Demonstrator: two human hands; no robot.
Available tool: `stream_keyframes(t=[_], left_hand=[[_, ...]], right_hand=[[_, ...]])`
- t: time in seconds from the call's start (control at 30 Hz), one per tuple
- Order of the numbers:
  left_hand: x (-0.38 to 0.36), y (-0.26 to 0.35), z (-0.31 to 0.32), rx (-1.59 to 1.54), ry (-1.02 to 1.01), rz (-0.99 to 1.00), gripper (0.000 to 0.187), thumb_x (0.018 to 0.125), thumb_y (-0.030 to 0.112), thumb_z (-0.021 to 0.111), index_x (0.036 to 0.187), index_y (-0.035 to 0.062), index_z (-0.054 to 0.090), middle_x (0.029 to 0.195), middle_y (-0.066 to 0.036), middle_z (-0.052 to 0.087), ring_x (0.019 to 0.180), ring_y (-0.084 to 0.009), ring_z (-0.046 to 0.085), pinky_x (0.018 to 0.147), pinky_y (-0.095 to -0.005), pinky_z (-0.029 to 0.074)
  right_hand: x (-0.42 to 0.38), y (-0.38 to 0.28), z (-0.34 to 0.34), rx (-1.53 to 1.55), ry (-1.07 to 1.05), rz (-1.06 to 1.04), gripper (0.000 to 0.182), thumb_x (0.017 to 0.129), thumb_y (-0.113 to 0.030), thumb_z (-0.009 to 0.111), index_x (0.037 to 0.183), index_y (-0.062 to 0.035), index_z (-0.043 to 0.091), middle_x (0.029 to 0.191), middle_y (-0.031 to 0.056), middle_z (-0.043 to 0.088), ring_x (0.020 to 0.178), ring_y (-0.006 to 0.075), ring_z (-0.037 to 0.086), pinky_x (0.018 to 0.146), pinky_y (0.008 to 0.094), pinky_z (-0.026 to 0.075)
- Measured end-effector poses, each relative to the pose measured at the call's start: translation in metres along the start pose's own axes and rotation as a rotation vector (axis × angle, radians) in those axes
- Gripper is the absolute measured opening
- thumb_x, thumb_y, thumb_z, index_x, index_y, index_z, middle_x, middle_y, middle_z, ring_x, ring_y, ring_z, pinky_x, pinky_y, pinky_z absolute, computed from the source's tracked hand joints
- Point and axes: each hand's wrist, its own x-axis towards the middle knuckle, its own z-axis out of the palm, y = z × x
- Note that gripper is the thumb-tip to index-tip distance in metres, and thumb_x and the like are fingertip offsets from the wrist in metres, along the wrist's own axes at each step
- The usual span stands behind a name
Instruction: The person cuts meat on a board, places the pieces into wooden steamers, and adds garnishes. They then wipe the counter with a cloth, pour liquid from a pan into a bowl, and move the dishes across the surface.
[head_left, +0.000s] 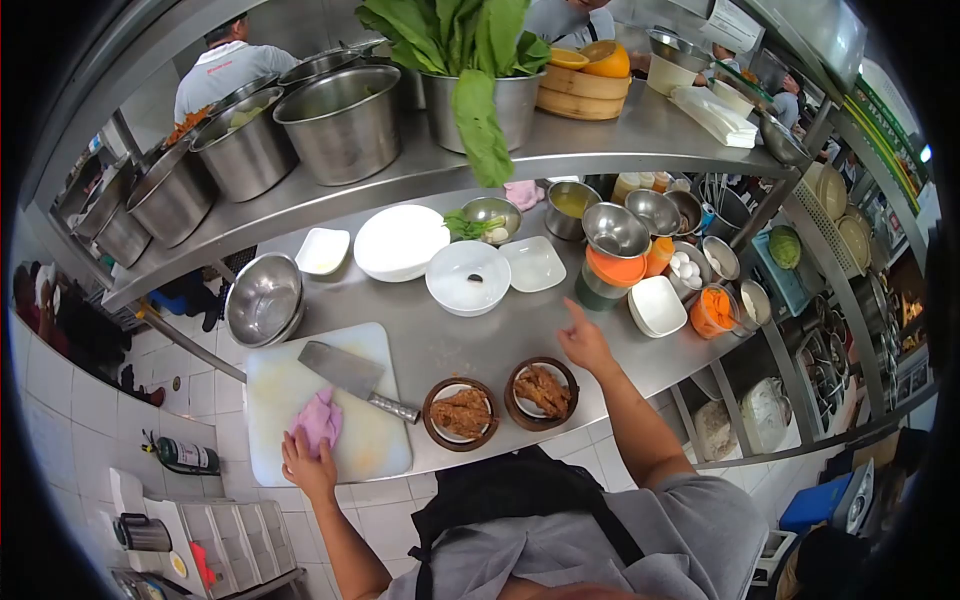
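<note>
- The pink cloth [319, 418] lies on the cutting board [365, 448], its long axis running away from the worktop's [450, 362] near edge, narrow end toward the cleaver [342, 368].
- The cleaver slants across the board, blade to the far left, handle angled toward two round brown dishes [432, 432].
- The cloth is crumpled and soft; the dishes hold rough, deep-brown fried food [462, 410].
- The left hand [310, 462] touches the cloth's near edge, its grip spread, fingers apart.
- The right hand [584, 338], over the worktop beyond the dishes, extends an index finger, its grip parted and holding nothing.
- Counted: one cloth on the board, one cleaver, one board, two brown dishes.
</note>
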Motion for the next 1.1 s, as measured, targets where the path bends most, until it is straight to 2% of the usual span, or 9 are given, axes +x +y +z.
stream_keyframes(t=[0.23,0.4,0.6,0.73,0.8,0.87,0.9,1.03,1.1], left_hand=[[0.005,-0.005,0.017,0.047,-0.135,0.009,0.082,0.093,0.045,0.064,0.161,0.0118,0.032,0.168,-0.02,0.023,0.153,-0.0428,0.023,0.117,-0.0712,0.013],[0.014,0.0,-0.005,0.059,-0.286,0.008,0.102,0.083,0.054,0.074,0.163,0.0124,0.026,0.169,-0.023,0.019,0.154,-0.0429,0.02,0.12,-0.0698,0.002],[0.013,0.001,-0.01,0.079,-0.411,-0.025,0.119,0.078,0.06,0.077,0.166,0.0131,0.013,0.171,-0.023,0.009,0.157,-0.043,0.012,0.12,-0.0693,-0.001],[0.02,0.004,0.002,0.111,-0.423,-0.077,0.127,0.073,0.065,0.079,0.166,0.0129,0.01,0.171,-0.023,0.008,0.158,-0.0427,0.01,0.12,-0.0692,-0.002],[0.022,-0.018,0.015,0.129,-0.456,-0.045,0.135,0.067,0.07,0.081,0.166,0.0131,0.01,0.171,-0.024,0.008,0.158,-0.0421,0.009,0.12,-0.0696,-0.003],[0.02,0.019,-0.01,0.226,-0.559,-0.107,0.144,0.065,0.071,0.083,0.165,0.005,0.003,0.17,-0.028,0.006,0.158,-0.0426,0.009,0.12,-0.0709,0.005],[0.016,0.03,-0.02,0.243,-0.566,-0.13,0.144,0.065,0.071,0.083,0.165,0.005,0.003,0.17,-0.028,0.006,0.158,-0.0426,0.009,0.12,-0.0709,0.005],[0.018,0.054,-0.029,0.382,-0.702,-0.066,0.155,0.058,0.073,0.086,0.165,0.0054,-0.004,0.17,-0.027,0.006,0.157,-0.0452,0.008,0.121,-0.0698,0.007],[0.025,0.052,-0.021,0.444,-0.73,-0.093,0.152,0.057,0.07,0.089,0.165,0.0081,0.001,0.17,-0.026,0.007,0.157,-0.0456,0.009,0.122,-0.0668,0.01]], right_hand=[[-0.077,0.008,-0.031,-0.056,0.13,0.152,0.063,0.09,-0.019,0.069,0.147,-0.0108,0.045,0.085,0.0203,0.074,0.084,0.0419,0.072,0.079,0.0496,0.056],[-0.1,0.016,-0.039,-0.077,0.156,0.197,0.061,0.09,-0.019,0.069,0.145,-0.0104,0.046,0.085,0.0185,0.075,0.085,0.0416,0.072,0.08,0.049,0.056],[-0.097,0.034,-0.038,-0.025,0.077,0.204,0.057,0.09,-0.019,0.069,0.143,-0.0107,0.048,0.088,0.019,0.075,0.086,0.0417,0.072,0.081,0.0485,0.056],[-0.089,0.06,-0.054,-0.022,0.034,0.168,0.059,0.091,-0.021,0.068,0.145,-0.0115,0.048,0.093,0.0181,0.076,0.09,0.042,0.072,0.083,0.0502,0.056],[-0.092,0.075,-0.057,0.008,0.018,0.139,0.058,0.091,-0.022,0.067,0.145,-0.012,0.048,0.092,0.0191,0.075,0.089,0.0429,0.071,0.082,0.0508,0.055],[-0.091,0.086,-0.058,0.04,-0.022,0.11,0.057,0.091,-0.022,0.067,0.145,-0.0119,0.048,0.091,0.0196,0.075,0.088,0.0436,0.071,0.081,0.0511,0.055],[-0.089,0.091,-0.06,0.06,-0.021,0.081,0.057,0.092,-0.023,0.067,0.145,-0.0118,0.049,0.09,0.0202,0.075,0.087,0.0443,0.07,0.081,0.0515,0.055],[-0.04,0.082,-0.049,0.039,-0.178,-0.058,0.07,0.093,-0.024,0.066,0.154,-0.0126,0.034,0.097,0.0227,0.074,0.093,0.045,0.07,0.085,0.0524,0.055],[0.006,0.06,-0.036,0.011,-0.241,-0.103,0.075,0.093,-0.027,0.065,0.158,-0.0137,0.029,0.102,0.0237,0.074,0.096,0.0438,0.07,0.088,0.052,0.055]])
